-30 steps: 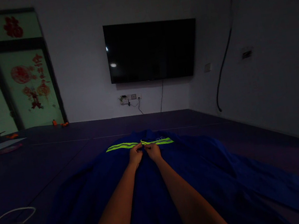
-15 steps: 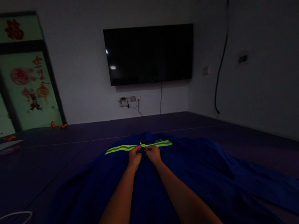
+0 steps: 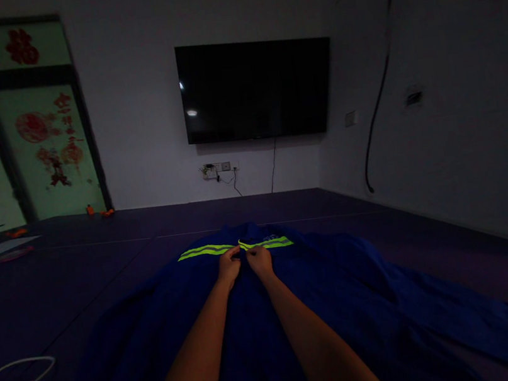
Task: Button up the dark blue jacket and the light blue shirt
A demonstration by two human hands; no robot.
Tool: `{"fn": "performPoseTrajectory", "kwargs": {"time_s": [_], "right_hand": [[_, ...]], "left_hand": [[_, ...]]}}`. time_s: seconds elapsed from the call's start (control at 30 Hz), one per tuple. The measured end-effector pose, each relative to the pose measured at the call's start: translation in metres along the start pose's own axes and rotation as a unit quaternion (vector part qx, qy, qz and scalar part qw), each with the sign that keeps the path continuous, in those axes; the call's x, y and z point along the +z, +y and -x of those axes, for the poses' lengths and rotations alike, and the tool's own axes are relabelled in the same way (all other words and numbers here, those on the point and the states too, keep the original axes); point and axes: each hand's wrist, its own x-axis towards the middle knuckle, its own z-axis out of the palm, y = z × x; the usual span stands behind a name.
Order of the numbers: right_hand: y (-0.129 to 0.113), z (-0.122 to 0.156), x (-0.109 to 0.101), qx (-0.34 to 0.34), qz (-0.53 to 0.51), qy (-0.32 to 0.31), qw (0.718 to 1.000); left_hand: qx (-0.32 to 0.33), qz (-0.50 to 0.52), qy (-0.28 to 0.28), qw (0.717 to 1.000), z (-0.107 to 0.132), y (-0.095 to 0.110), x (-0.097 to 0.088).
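A dark blue work jacket (image 3: 335, 286) with a yellow-green and grey reflective stripe (image 3: 208, 250) across the chest lies spread on the floor, collar away from me. Both my arms stretch over it to the front opening at stripe height. My left hand (image 3: 230, 267) pinches the jacket's left-side front edge, thumb and fingertips together. Close beside it, my right hand (image 3: 259, 261) has its fingers curled on the other front edge, where the stripe end lifts slightly. Any fastener between the fingertips is too small and dark to make out.
Purple floor mats (image 3: 115, 256) with visible seams surround the jacket. A white cord (image 3: 26, 361) and a blurred pale object lie at lower left. Farther left are a pink item (image 3: 9, 257) and small orange things (image 3: 107, 213). A television (image 3: 255, 88) hangs on the far wall.
My hands stay at almost the same place on the jacket's front opening. The view has shifted very slightly.
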Motion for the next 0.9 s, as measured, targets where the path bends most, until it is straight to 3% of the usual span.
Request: {"fn": "performPoseTrajectory", "kwargs": {"time_s": [0.37, 0.9], "right_hand": [[-0.005, 0.005, -0.005, -0.018, -0.005, -0.032, 0.999], [-0.016, 0.010, -0.011, -0.017, 0.085, -0.102, 0.991]], "left_hand": [[-0.002, 0.004, 0.005, 1.000, 0.000, 0.001, -0.001], [-0.018, 0.009, -0.034, 0.999, 0.002, 0.007, -0.003]]}}
